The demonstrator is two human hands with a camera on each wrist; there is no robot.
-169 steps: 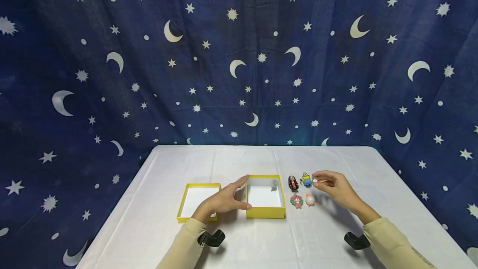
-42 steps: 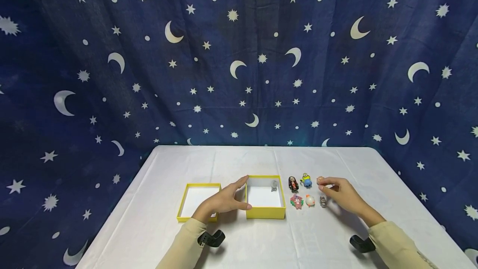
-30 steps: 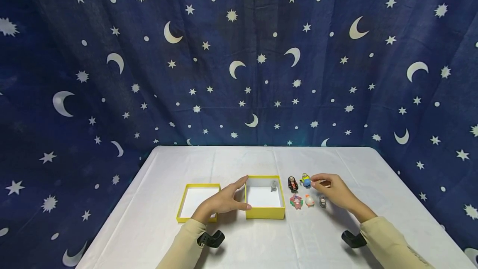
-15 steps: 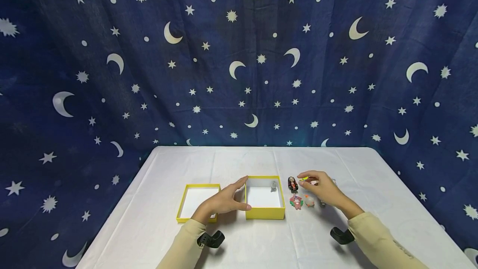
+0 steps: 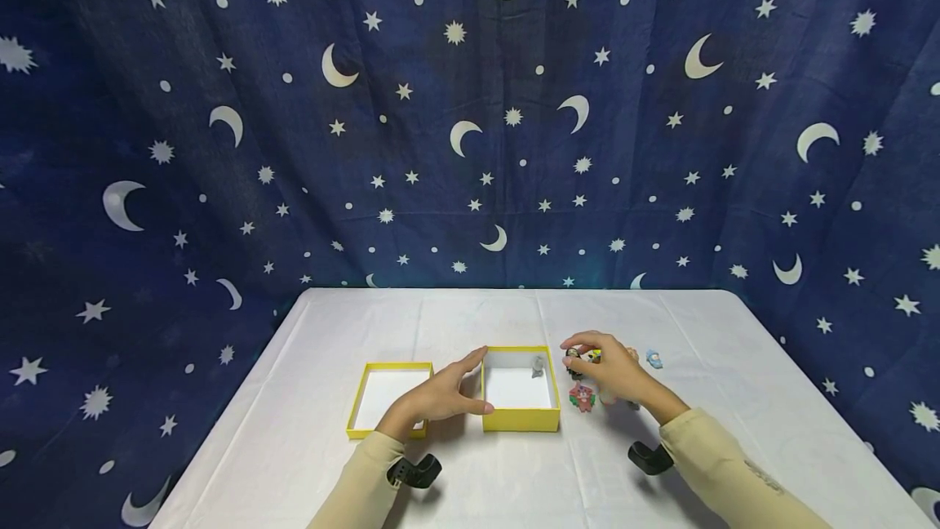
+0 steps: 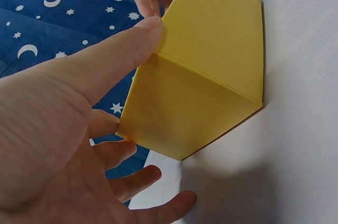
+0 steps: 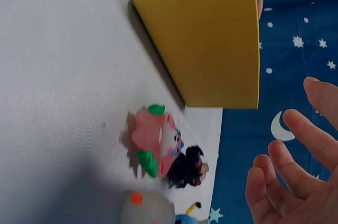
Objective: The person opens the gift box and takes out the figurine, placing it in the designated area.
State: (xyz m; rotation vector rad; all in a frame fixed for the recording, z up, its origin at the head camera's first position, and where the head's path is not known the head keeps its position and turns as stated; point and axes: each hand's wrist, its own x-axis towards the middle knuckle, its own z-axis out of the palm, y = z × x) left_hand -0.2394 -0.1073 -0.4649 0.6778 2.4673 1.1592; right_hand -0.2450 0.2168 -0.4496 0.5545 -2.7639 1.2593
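My left hand [image 5: 444, 389] rests at the left side of an open yellow box [image 5: 521, 420], thumb on the near corner and index finger at the far one. Inside the box is a small grey figure [image 5: 538, 366]. My right hand [image 5: 613, 366] is held over toy figures right of the box, its loosely bent fingers around the black-haired doll [image 5: 574, 365] in the head view. In the right wrist view its fingers [image 7: 288, 166] are apart from the toys, with nothing between them. The pink star-shaped figure [image 7: 150, 137] lies beside the doll.
A yellow-rimmed lid [image 5: 389, 392] lies left of the box. Partly hidden by my right hand are a yellow minion figure [image 5: 596, 356] and a pale round figure [image 7: 148, 209]. A light blue figure [image 5: 654, 359] sits at the right. A blue star-patterned curtain [image 5: 470, 145] hangs behind the table.
A grey-brown figure was put down in the near row earlier. My right hand has since moved left across the figures to the black-haired doll, uncovering the blue figure. The left hand has stayed put.
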